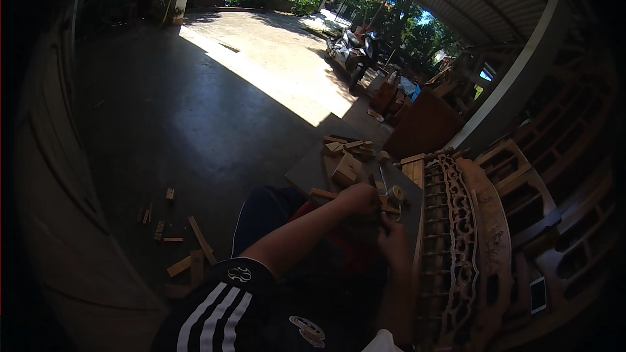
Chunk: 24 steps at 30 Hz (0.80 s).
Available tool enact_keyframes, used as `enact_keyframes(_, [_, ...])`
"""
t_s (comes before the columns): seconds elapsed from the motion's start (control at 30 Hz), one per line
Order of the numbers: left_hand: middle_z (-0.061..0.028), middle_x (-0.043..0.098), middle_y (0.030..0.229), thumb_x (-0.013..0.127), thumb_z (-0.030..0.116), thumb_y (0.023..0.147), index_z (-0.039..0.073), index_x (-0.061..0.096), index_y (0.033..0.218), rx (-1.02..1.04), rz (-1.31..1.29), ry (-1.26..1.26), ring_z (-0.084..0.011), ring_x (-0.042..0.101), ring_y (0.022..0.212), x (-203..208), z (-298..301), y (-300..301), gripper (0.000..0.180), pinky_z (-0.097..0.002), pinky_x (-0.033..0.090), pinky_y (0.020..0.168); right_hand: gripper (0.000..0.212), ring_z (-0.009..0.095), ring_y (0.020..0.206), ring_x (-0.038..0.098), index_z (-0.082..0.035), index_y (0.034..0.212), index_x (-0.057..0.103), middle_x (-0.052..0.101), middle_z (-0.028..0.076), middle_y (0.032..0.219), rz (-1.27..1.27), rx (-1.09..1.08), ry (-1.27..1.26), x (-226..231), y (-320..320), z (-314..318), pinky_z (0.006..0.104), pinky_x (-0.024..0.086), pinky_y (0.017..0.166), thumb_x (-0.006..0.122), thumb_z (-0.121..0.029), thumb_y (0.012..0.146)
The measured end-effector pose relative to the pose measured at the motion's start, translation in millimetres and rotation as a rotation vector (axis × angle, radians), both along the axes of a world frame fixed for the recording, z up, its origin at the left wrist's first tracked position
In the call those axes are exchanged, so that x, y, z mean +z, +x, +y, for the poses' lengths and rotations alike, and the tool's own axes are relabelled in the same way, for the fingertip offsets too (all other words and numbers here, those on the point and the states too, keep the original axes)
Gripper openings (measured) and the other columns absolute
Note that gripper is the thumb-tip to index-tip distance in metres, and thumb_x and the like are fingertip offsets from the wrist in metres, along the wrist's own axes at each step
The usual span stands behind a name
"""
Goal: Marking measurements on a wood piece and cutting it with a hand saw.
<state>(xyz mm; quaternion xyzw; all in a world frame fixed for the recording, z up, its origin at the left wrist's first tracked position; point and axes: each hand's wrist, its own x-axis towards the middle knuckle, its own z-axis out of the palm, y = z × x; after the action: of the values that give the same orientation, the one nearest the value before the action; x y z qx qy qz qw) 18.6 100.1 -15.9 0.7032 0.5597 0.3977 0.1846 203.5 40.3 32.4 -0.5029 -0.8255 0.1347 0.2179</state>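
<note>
My left hand (360, 199) is closed, its fingers bent down over the low dark work surface (305, 171). Close against it, my right hand (395, 240) is closed too, its thumb and fingers meeting near the left fingertips. What the hands grip is small, dark and mostly hidden. An orange-brown wooden piece (391, 209) shows just beyond the fingers. A wooden strip (323, 193) sticks out to the left of my left hand. Ahead of the hands lie a pale wooden block (350, 170) and a round yellowish roll (397, 192).
Several small wood offcuts (352, 146) are piled at the work surface's far end. Carved wooden furniture panels (460, 234) stand close on my right, with a phone (538, 295) among them. Loose wood strips (202, 240) lie on the floor at left. A motorbike (352, 52) stands farther off.
</note>
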Motion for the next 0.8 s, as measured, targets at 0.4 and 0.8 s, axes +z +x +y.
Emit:
enact_keyframes(0.4, [-0.0211,0.071,0.09,0.067,0.025,0.081,0.003,0.074,0.091,-0.019,0.085,-0.03,-0.0403,0.07,0.089,3.2,2.5,4.7,0.025,-0.0489,0.056,0.08,0.047,0.039,0.105,0.069,-0.012,0.136,0.063,0.07,0.028,0.108,-0.049,-0.119,-0.02,14.9,41.9,-85.1,0.0421,0.054,0.089,0.067,-0.01,0.09])
enact_keyframes(0.8, [-0.0205,0.073,0.093,0.069,0.023,0.079,0.003,0.076,0.093,0.046,0.11,-0.02,-0.0386,0.071,0.092,5.3,-4.8,8.4,0.025,-0.0488,0.057,0.082,0.049,0.043,0.098,0.069,-0.015,0.143,0.058,0.07,0.028,0.102,-0.046,-0.089,-0.041,-8.5,22.1,-55.6,0.047,0.055,0.088,0.061,-0.013,0.094])
